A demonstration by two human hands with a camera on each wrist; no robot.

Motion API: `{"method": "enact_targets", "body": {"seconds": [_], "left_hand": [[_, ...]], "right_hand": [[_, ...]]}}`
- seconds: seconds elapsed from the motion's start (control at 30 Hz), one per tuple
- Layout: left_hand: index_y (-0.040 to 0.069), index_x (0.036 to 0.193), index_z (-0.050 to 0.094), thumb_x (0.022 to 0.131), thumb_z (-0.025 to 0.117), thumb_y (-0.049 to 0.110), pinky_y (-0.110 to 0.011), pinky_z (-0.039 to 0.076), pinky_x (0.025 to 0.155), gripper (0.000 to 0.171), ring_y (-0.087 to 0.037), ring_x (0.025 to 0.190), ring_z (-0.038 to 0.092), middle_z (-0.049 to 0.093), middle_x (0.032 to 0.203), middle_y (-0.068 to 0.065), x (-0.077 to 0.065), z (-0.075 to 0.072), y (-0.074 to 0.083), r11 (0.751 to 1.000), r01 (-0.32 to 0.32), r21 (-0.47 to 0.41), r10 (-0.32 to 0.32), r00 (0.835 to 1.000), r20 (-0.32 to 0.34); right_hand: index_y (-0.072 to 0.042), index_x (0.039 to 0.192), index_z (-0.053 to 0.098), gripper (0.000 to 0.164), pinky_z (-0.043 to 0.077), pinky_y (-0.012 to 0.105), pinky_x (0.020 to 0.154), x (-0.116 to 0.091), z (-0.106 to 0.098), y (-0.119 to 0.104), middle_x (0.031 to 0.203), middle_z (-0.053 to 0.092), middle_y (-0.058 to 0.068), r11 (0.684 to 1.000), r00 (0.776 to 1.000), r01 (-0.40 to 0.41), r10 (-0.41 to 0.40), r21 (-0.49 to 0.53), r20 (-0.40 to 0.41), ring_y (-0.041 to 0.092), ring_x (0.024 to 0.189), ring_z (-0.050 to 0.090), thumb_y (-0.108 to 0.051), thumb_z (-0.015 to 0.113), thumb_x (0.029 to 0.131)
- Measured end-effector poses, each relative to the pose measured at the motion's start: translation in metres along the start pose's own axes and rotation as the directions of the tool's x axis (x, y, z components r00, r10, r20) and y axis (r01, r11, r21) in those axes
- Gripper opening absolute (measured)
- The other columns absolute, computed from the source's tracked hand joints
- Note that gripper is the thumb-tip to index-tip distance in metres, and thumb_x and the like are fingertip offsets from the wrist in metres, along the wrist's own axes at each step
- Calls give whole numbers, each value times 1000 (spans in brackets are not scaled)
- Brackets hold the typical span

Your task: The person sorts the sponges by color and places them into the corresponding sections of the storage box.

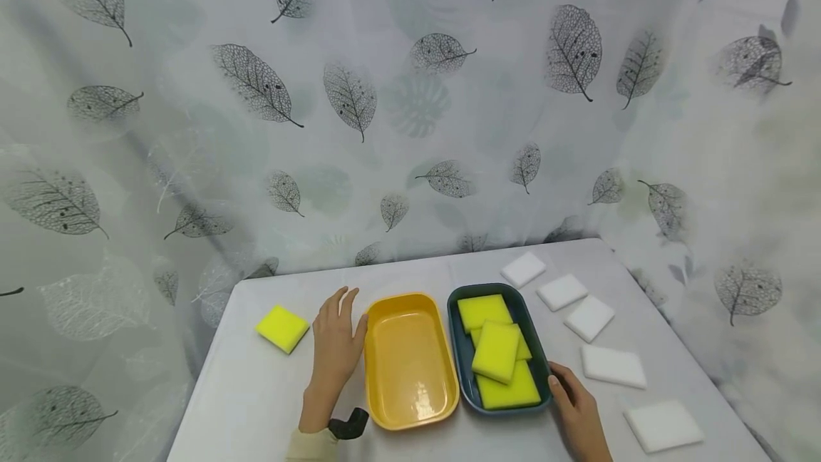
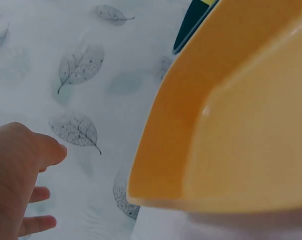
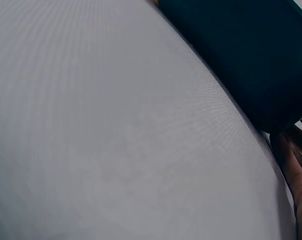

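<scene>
My left hand (image 1: 336,348) hovers at the left side of a yellow-orange tray (image 1: 413,298), fingers extended and thumb near its rim. In the left wrist view, the left hand (image 2: 21,175) appears apart from the orange tray (image 2: 165,130). My right hand (image 1: 577,412) touches the outer right side of a dark green tray (image 1: 457,355), near its front corner. Several yellow sponges (image 1: 497,351) lie overlapping inside that tray. From the right wrist, fingers (image 3: 290,167) show against the green tray's wall (image 3: 240,55); part of this hand is out of frame.
A single yellow sponge (image 1: 282,329) lies on the white table (image 1: 256,405), left of my left hand. Several white sponge pads (image 1: 613,366) are spread along the right side. A leaf-patterned curtain (image 1: 410,127) hangs behind the table's back edge.
</scene>
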State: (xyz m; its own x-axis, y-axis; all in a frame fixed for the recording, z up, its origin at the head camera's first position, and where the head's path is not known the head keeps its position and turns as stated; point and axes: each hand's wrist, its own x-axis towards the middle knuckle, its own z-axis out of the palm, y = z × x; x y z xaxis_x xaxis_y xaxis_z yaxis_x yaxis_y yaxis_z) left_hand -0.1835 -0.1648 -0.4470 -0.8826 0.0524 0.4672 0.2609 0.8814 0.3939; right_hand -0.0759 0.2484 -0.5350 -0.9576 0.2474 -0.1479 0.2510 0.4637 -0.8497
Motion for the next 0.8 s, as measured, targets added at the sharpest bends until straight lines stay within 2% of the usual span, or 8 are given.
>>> {"method": "enact_targets", "body": {"seconds": [0.13,0.23,0.33,0.37,0.47,0.57,0.6,0.8], "left_hand": [[6,149,52,95,76,19,-67,43,108,60,-46,139,47,49,154,-23,3,-3,-16,999,25,21,-25,999,-22],[4,151,48,96,74,20,-70,40,109,63,-50,142,44,44,157,-27,6,-7,-27,997,66,45,-65,998,-14],[3,154,44,98,71,22,-72,36,112,65,-53,146,39,38,161,-29,10,-11,-37,990,119,71,-121,992,26],[2,155,42,99,70,23,-73,35,112,66,-54,147,37,36,162,-30,11,-12,-40,988,134,77,-137,990,39],[2,157,40,100,68,24,-74,32,114,67,-56,149,32,32,164,-31,14,-12,-50,983,161,91,-167,984,61],[1,156,40,99,69,25,-75,31,113,68,-58,149,31,32,163,-33,15,-10,-61,981,165,103,-170,984,43],[1,156,40,98,69,24,-75,31,113,69,-59,148,30,32,162,-33,15,-9,-65,980,170,108,-175,984,36],[0,157,39,97,69,27,-78,32,109,72,-62,148,28,31,161,-36,17,-4,-86,968,208,138,-213,977,21]], "right_hand": [[-8,150,53,63,38,1,94,0,0,-2,152,58,17,1000,1000,-9,9,-10,6,12,131,58,-55,39,110],[-7,150,52,63,37,0,93,0,0,-2,152,57,18,1000,1000,-7,7,-13,9,34,141,54,-54,38,110],[-6,151,51,64,38,1,94,1,-1,-3,153,56,19,1000,1000,-3,3,-11,11,37,142,52,-54,38,110],[-7,151,51,64,38,1,94,1,-1,-4,153,56,18,1000,1000,-7,7,-9,12,29,138,57,-54,38,110],[-6,151,51,66,49,21,107,1,-1,-5,153,56,19,1000,1000,-16,16,-11,16,30,139,57,-55,37,110],[-5,152,50,67,48,42,114,0,-1,-6,153,55,21,1000,1000,-21,21,-15,22,32,139,57,-55,37,110],[-4,152,49,67,46,48,115,0,0,-5,154,54,21,1000,999,-20,21,-18,25,39,143,51,-55,36,110],[-5,150,51,64,46,10,101,0,1,-4,152,56,21,1000,1000,-14,15,-20,12,39,142,53,-53,38,111]]}}
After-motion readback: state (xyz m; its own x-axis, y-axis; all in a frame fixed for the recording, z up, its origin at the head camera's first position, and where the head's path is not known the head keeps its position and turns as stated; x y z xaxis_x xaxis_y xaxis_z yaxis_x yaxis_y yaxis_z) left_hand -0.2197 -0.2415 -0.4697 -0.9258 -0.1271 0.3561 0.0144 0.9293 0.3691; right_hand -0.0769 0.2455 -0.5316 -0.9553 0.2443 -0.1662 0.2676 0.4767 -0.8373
